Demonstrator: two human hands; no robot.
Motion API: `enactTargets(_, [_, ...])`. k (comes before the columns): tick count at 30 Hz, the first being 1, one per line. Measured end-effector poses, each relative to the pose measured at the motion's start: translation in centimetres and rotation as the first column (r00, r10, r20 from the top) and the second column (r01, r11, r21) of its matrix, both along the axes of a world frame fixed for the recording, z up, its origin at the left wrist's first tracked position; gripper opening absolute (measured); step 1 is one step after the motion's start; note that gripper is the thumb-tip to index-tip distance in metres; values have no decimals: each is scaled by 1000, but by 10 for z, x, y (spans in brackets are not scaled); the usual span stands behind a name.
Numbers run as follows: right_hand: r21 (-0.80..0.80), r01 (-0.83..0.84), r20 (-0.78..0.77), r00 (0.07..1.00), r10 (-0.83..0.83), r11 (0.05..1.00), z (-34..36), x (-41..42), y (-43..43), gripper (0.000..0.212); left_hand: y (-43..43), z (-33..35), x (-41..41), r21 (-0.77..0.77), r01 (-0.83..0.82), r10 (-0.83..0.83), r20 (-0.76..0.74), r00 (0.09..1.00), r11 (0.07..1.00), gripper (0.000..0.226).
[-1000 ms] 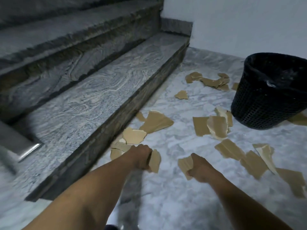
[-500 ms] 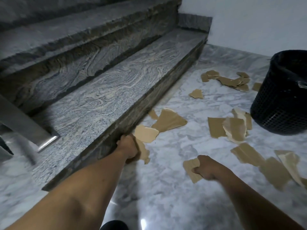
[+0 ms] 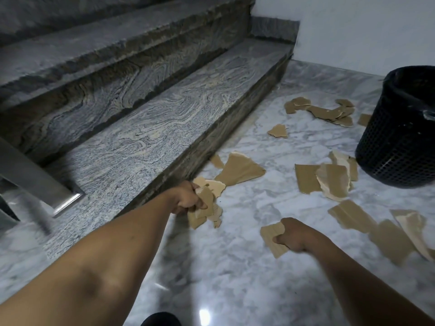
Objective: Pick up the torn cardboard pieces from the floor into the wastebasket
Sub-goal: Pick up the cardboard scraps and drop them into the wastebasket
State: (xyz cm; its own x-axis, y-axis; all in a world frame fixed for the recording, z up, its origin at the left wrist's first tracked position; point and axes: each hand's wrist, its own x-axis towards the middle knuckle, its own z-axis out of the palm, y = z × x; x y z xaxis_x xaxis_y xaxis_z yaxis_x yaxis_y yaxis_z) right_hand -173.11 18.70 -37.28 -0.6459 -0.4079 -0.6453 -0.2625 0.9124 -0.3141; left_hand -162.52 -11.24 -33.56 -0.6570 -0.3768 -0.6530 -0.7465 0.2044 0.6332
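Your left hand (image 3: 188, 198) grips several cardboard scraps (image 3: 204, 208) beside the stair edge (image 3: 188, 158). Your right hand (image 3: 295, 235) clutches 1 piece (image 3: 270, 238). More pieces (image 3: 240, 170) litter the floor (image 3: 235, 267) near the wastebasket (image 3: 400, 137).

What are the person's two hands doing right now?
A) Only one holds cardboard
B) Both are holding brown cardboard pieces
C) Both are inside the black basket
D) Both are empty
B: the left hand is closed around a bunch of torn brown cardboard pieces beside the grey stone step, and the right hand grips one flat brown cardboard piece, away from the black mesh wastebasket.
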Motion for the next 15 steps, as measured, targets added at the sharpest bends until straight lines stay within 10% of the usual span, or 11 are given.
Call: enactTargets(15, [-133, -30, -123, 992, 14, 991, 23, -29, -49, 50, -3, -22, -53, -447, 255, -253, 63, 965, 858, 67])
